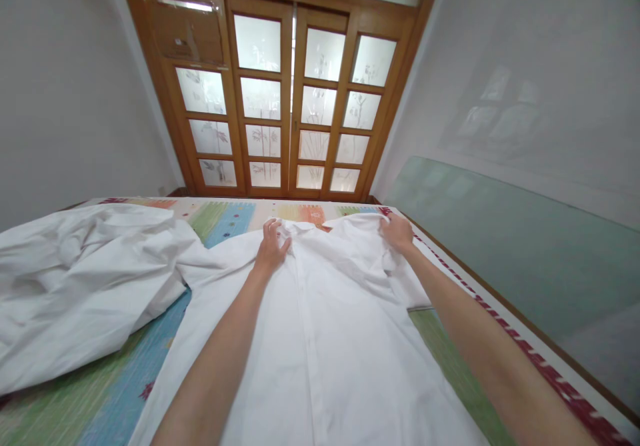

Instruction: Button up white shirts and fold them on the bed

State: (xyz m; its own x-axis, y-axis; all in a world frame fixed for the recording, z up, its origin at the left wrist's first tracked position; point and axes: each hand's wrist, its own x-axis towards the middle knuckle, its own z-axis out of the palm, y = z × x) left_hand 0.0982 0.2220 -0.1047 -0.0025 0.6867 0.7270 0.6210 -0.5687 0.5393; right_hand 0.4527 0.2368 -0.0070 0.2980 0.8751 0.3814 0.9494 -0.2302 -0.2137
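A white shirt [340, 339] with a buttoned front lies spread out, its collar end away from me. My left hand [273, 246] is closed on the cloth beside the collar [300, 227], with the fingers curled over it. At the right shoulder of the shirt, my right hand [399, 233] grips the fabric, and the cloth there is slightly raised. The right sleeve [407, 285] hangs down below that hand. On the left, the other sleeve stretches toward a crumpled pile of white cloth [85, 273].
Beneath the cloth is a colourful patterned mat [120, 386] with green, blue and red areas. A pale green panel [500, 239] runs along the right side, against a light wall [550, 86]. Wooden doors with frosted panes [263, 99] stand at the far end.
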